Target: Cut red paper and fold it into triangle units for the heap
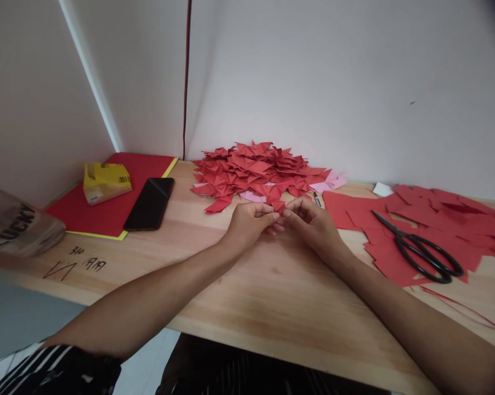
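Observation:
Between my fingertips is a small folded piece of red paper (279,206), held just above the wooden table. My left hand (253,220) pinches it from the left, its fingers closed. From the right, my right hand (309,218) pinches the same piece between thumb and forefinger. Part of the folded paper is hidden by the fingers. Right behind my hands rises a heap of folded red paper cranes (256,167), with a few pink pieces (330,181) at its edge and underneath.
Black-handled scissors (422,252) lie on loose red paper squares (437,208) at the right, near thin red strips (463,307). On the left are a black phone (149,204), red sheets (107,219), a yellow packet (106,182) and a LUCKY plastic bag (21,225). A wall stands behind.

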Demonstrator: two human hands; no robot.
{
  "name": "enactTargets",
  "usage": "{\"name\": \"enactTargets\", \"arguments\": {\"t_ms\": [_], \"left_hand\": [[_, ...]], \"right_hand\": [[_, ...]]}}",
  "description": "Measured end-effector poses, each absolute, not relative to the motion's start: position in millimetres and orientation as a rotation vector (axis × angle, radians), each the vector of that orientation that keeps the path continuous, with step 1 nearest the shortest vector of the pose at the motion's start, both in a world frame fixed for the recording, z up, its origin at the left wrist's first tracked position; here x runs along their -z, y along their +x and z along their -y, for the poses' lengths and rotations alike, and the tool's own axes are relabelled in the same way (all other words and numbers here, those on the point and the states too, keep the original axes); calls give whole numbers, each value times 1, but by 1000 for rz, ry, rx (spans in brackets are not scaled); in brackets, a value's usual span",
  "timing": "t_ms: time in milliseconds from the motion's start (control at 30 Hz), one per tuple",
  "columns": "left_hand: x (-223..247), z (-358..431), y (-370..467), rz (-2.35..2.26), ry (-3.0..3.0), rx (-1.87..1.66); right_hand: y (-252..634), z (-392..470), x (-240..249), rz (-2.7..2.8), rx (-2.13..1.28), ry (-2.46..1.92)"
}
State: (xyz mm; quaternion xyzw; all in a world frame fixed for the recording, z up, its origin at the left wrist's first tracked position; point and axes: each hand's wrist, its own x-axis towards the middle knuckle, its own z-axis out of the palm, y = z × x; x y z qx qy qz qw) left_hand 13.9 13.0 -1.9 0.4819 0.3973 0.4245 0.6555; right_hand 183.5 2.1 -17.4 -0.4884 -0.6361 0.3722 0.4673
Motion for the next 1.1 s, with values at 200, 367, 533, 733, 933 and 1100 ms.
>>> {"name": "enactTargets", "arguments": {"t_ms": [200, 367, 533, 733, 933, 1100], "left_hand": [[0, -13, 15, -954, 1151, -976], [1, -13, 14, -955, 1187, -971], [2, -12, 13, -956, 1269, -985], [3, -12, 13, -935, 1338, -1004], [4, -13, 11, -905, 1371, -882], [2, -12, 8, -875, 1513, -820]], "right_hand": [[180, -2, 17, 1558, -905, -1211], [181, -7, 19, 1528, -1005, -1197], [183, -5, 14, 1777, -728, -1374], [182, 0, 9, 1945, -669, -1333], [186, -4, 15, 1919, -697, -1248], [185, -3, 12, 1909, -774, -1169]]}}
